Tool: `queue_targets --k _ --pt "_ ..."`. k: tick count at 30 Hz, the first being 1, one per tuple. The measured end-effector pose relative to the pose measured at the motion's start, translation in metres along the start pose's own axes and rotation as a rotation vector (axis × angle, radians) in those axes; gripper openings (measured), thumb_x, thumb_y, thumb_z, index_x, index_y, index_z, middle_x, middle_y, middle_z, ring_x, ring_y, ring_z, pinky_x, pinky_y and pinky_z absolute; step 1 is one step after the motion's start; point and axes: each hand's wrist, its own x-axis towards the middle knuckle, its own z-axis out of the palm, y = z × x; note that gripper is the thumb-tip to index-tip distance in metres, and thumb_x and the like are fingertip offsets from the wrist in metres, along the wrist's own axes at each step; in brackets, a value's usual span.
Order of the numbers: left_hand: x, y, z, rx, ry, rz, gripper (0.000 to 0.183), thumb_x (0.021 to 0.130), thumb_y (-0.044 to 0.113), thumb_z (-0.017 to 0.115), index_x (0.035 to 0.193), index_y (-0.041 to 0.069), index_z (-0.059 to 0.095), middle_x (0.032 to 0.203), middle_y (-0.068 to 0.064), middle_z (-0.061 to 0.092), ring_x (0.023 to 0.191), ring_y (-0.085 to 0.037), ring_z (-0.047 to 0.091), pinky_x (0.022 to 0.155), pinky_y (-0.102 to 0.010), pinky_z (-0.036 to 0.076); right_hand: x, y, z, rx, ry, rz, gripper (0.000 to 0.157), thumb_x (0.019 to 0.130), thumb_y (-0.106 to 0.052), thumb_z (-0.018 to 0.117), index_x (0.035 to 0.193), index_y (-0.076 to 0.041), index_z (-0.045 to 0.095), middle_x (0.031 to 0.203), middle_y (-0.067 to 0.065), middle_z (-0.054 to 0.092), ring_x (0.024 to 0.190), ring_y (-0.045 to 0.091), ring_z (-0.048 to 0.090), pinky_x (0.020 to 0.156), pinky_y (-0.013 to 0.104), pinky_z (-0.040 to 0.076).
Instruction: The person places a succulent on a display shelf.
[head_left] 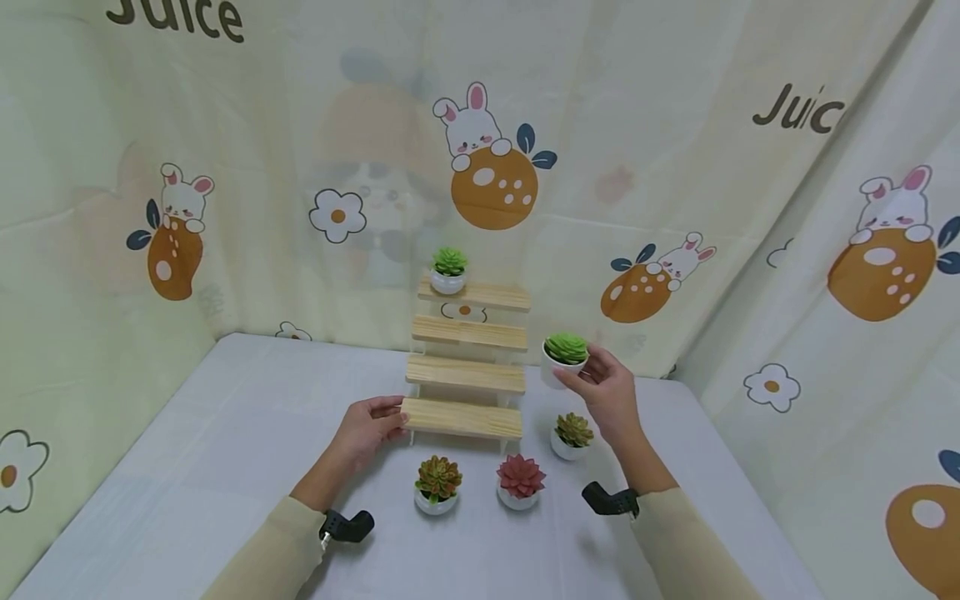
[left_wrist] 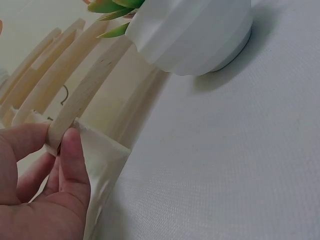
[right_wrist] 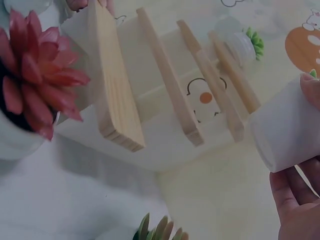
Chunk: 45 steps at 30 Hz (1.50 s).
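My right hand [head_left: 613,398] grips a white pot with a green succulent [head_left: 564,350], held up to the right of a tiered wooden shelf stand [head_left: 465,372]. In the right wrist view, the thumb and fingers lie around the white pot [right_wrist: 287,127]. My left hand [head_left: 366,432] pinches the left end of the stand's lowest board [head_left: 462,418]; the left wrist view shows thumb and fingers on that board end [left_wrist: 80,102]. Another green potted succulent [head_left: 448,271] sits at the left of the top board. The lower boards bear no pots.
In front of the stand, a brown-green succulent [head_left: 437,483] and a red one [head_left: 520,481] stand in white pots. A third potted succulent [head_left: 573,435] is below my right hand. The white-covered table [head_left: 247,442] meets a printed curtain [head_left: 277,275] behind.
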Motion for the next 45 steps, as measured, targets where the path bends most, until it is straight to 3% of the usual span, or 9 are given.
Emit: queue_targets --k 18,30,40,45 --pt "0.000 -0.003 0.000 0.014 -0.009 -0.001 0.042 0.097 -0.001 0.065 0.138 -0.004 0.059 0.120 -0.020 0.067 0.089 -0.016 0.070 0.082 -0.031 0.064 0.019 -0.023 0.023 0.032 -0.059 -0.030 0.071 0.084 -0.033 0.086 0.144 -0.011 0.055 0.138 0.013 0.064 0.115 0.014 0.065 0.092 0.013 0.056" --pt "0.001 -0.004 -0.001 0.021 -0.004 -0.001 0.042 0.097 -0.001 0.065 0.138 -0.005 0.058 0.121 -0.022 0.066 0.091 -0.017 0.070 0.081 -0.031 0.064 0.044 -0.032 0.035 0.055 -0.065 -0.041 0.068 0.085 -0.033 0.085 0.143 -0.012 0.057 0.131 0.008 0.065 0.111 0.016 0.065 0.089 0.015 0.058" --pt "0.001 -0.002 -0.001 0.018 -0.003 0.001 0.042 0.097 -0.001 0.065 0.138 -0.005 0.058 0.121 -0.021 0.067 0.091 -0.017 0.070 0.082 -0.030 0.064 0.073 -0.049 0.049 0.031 -0.047 -0.029 0.073 0.083 -0.039 0.086 0.146 -0.018 0.056 0.139 0.008 0.063 0.126 0.025 0.061 0.109 0.039 0.054" --pt "0.000 0.000 0.000 0.019 -0.008 -0.001 0.042 0.098 0.000 0.065 0.139 -0.004 0.057 0.123 -0.022 0.066 0.093 -0.017 0.070 0.083 -0.031 0.064 0.087 -0.057 0.059 0.031 -0.042 -0.022 0.072 0.083 -0.037 0.086 0.145 -0.017 0.057 0.138 0.009 0.064 0.123 0.024 0.063 0.107 0.039 0.055"
